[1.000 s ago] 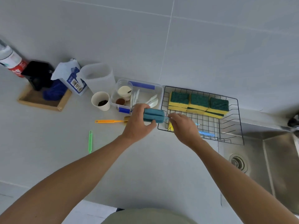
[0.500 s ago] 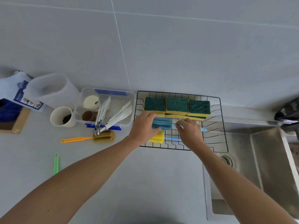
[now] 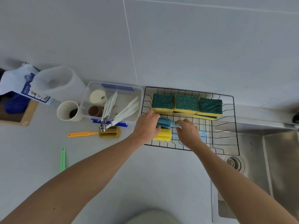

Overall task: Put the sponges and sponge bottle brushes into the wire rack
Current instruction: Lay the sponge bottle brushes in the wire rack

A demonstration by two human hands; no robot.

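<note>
Hands are both down in the black wire rack [image 3: 226, 126] right now. The left hand [image 3: 146, 126] has its fingers curled round the blue sponge bottle brush [image 3: 164, 122] at the foam head, so it's gripping it, and the right hand [image 3: 188, 133] is half-closed over the thin blue handle running off to the right; can't really tell if it's pinching the handle or just resting on it. So the brush lies flat, long axis left to right, foam end toward the left hand, handle end under the right fingers.

Just on the near side of the left fingertips sits a yellow sponge brush [image 3: 162, 135], lined up the same way with its blue handle also going under the right hand. On the far side of both hands' fingers, three green-and-yellow scrub sponges [image 3: 186, 104] stand in a row along the back of the rack, green side up.

Well off to the left of the left hand, out on the counter, an orange-handled sponge brush [image 3: 97, 133] lies sideways, handle pointing away from the rack, and a green handle [image 3: 62, 159] lies closer in.
</note>
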